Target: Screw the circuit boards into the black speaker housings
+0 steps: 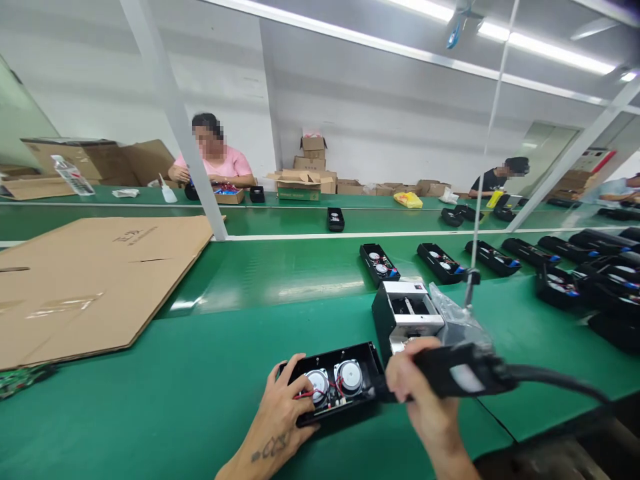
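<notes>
A black speaker housing lies on the green bench in front of me. Two round white-backed speaker drivers sit inside it, with red and black wires around them. My left hand is closed around the housing's left end, fingers over its rim and near the wires. In my right hand is a black electric screwdriver, held nearly level, its cable trailing right. The tool's front end is at the housing's right end; blur hides whether its tip touches a screw. Just behind stands a black-and-silver screw feeder.
A large cardboard sheet covers the bench's left side. Several housings with drivers lie along the belt and pile up at right. A plastic bag sits beside the feeder, near a hanging rod. Co-workers sit across the line.
</notes>
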A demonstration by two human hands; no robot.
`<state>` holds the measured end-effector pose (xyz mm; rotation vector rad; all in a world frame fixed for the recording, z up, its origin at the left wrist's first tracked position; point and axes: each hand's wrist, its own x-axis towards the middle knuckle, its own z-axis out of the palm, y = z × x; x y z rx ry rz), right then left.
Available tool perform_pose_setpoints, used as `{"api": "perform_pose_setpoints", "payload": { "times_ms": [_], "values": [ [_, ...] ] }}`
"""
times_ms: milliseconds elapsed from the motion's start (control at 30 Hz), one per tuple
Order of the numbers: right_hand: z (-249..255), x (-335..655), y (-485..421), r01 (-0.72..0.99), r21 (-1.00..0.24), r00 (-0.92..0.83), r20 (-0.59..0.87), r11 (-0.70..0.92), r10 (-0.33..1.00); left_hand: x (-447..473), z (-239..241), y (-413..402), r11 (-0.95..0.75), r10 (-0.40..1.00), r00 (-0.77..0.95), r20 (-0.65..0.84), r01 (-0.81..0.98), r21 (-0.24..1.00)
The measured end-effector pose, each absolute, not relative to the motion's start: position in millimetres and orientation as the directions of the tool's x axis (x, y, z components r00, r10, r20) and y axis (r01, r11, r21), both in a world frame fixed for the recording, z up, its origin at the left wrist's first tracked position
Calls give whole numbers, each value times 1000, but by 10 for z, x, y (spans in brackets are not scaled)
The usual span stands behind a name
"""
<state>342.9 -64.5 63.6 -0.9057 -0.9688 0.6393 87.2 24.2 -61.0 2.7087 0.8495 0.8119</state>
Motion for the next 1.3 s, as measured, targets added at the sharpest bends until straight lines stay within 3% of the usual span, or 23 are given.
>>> {"api": "perform_pose_setpoints", "payload": {
  "times_ms": [67,133,233,500,667,867,1033,1300],
  "values": [
    [832,3726,-585,2,-826,613,446,564,652,870,-587,245,-806,591,697,407,484,341],
    [951,4010,-491,155,-831,732,460,534,503,875,-561,230,-782,621,692,369,510,359],
    [928,4289,-339,280,-864,778,460,418,429,891,-537,201,-761,642,693,329,524,383],
    [688,4369,-306,282,-934,624,354,221,697,908,-525,179,-759,643,702,306,531,376],
    [625,4186,-540,116,-983,442,177,139,879,936,-606,186,-760,646,673,360,523,386],
    [748,3703,-765,-132,-968,392,148,215,908,955,-579,134,-745,660,660,358,518,420],
    [833,3178,-744,-283,-905,287,237,319,928,966,-574,95,-731,674,652,348,519,443],
    [644,2664,-505,-217,-920,179,291,326,940,973,-569,73,-713,690,645,329,527,464]
  ]
}}
